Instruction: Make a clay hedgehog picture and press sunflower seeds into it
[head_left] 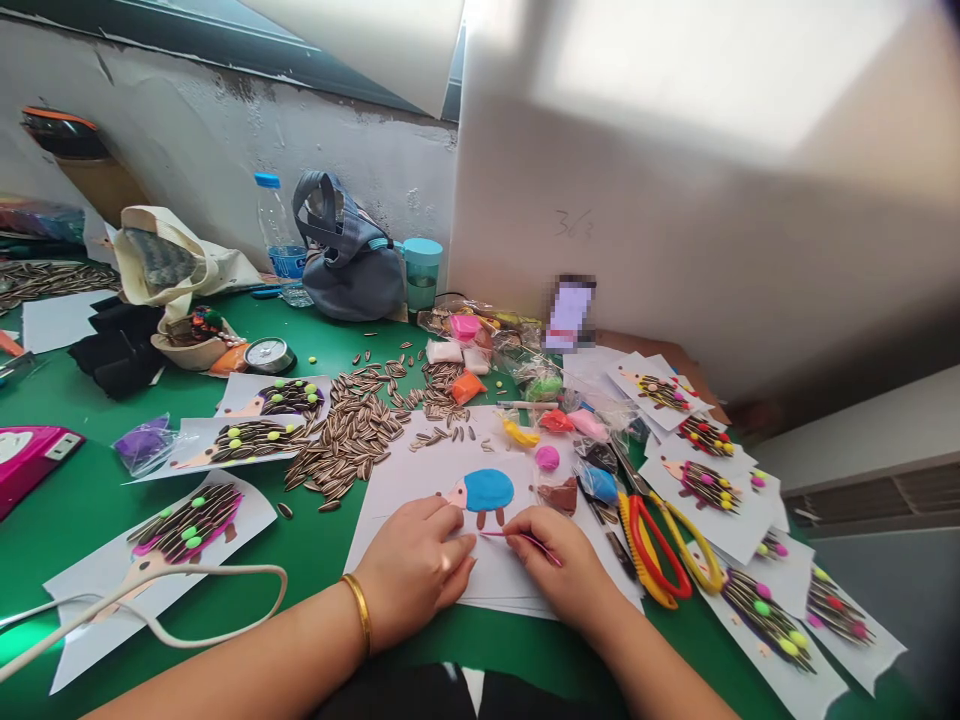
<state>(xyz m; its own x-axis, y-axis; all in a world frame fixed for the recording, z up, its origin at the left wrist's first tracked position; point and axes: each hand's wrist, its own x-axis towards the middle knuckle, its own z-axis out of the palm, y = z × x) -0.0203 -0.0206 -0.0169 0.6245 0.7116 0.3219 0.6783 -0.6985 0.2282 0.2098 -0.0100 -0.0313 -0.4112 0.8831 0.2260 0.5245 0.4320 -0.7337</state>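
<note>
A blue clay hedgehog body [489, 491] with a pink face and brown feet lies on white paper [491, 585] in front of me. My left hand [416, 560], with a gold bracelet at the wrist, rests on the paper at the left of the figure, fingers bent together; what they may hold is hidden. Pinched in the fingers of my right hand [559, 560] is a thin pink stick [541, 547], its tip pointing left just below the brown feet. A pink clay ball [547, 458] and a brown clay piece [559, 496] lie close by.
Sunflower seeds [345, 435] are heaped behind the paper. Scissors [652, 540] lie at the right, beside several finished hedgehog cards [705, 485]. More cards and a white cable [217, 571] are at the left. A bag [352, 270], bottle [283, 245] and phone [570, 313] stand behind.
</note>
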